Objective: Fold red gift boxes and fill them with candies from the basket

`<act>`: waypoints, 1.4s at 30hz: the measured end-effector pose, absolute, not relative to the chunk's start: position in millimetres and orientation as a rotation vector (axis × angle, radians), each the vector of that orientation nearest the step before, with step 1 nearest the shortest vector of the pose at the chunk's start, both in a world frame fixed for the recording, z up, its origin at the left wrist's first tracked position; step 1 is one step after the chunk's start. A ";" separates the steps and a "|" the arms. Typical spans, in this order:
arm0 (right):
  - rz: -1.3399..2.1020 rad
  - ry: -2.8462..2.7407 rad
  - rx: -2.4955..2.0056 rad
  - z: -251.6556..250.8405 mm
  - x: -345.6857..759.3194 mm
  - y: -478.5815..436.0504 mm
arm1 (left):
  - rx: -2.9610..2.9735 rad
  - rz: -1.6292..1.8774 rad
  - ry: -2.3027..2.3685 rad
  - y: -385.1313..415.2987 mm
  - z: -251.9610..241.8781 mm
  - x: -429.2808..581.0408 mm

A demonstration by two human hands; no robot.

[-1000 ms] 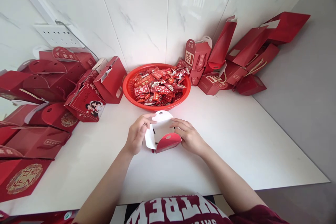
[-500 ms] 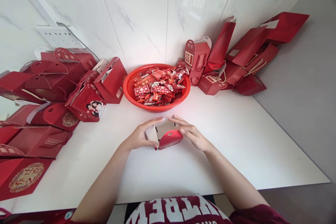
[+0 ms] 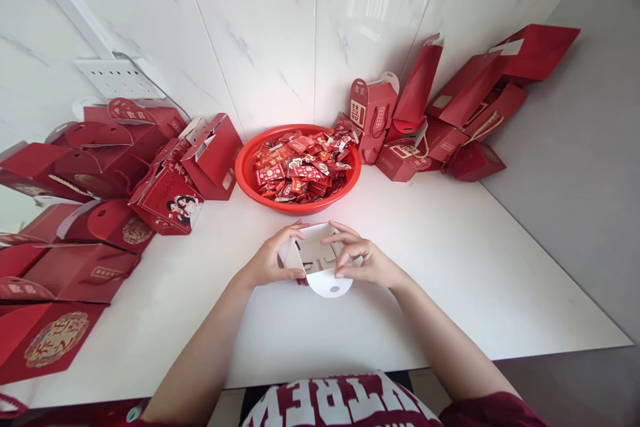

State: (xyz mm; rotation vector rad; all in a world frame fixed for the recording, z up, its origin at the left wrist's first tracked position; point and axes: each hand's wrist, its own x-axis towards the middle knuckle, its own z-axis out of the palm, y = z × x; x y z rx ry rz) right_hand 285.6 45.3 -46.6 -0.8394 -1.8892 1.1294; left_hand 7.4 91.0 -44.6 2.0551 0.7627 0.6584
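Note:
Between my two hands stands a small red paper gift box (image 3: 318, 248), its top open and its white inside facing up. The near flap, rounded with a hole in it, is folded outward toward me and shows its white side. My left hand (image 3: 273, 257) grips the box's left side, thumb at the near left corner and fingers along the far left. My right hand (image 3: 367, 259) pinches the right side, thumb and fingers at the near right edge, with another finger reaching over the far right rim. Slots show in the bottom of the box.
Beyond the box sits a red plastic basket (image 3: 243, 181) heaped with wrapped candies (image 3: 303, 163). Red gift boxes (image 3: 100, 267) crowd the left of the white table (image 3: 450, 267); more red boxes (image 3: 440, 120) are stacked at the back right. Tiled wall behind, grey panel at right.
The near flap has gone from standing up, red side showing, to folded down toward me with its white side up. My right hand's fingers have curled to the near right edge.

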 end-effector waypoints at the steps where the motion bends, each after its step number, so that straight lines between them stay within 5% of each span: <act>1: 1.054 -1.910 -0.859 -48.8 282.7 45.6 | 2.130 0.645 0.780 89.1 -42.5 8.0; 8: 0.680 -2.023 -0.908 -72.5 258.6 41.3 | 2.530 0.598 0.884 64.9 -33.3 25.9; 16: 0.936 -1.762 -0.986 -100.3 239.0 36.4 | 1.744 0.953 0.646 75.7 -79.1 35.0; 27: 0.886 -1.847 -1.024 -110.1 238.9 59.7 | 1.642 1.032 0.667 95.9 -81.4 32.9; 35: 0.528 -1.387 -1.120 -55.7 270.2 92.4 | 1.631 0.958 0.648 100.6 -74.4 25.3; 42: 0.278 -1.906 -1.663 9.1 292.0 189.7 | 1.662 0.917 0.674 99.3 -73.8 22.9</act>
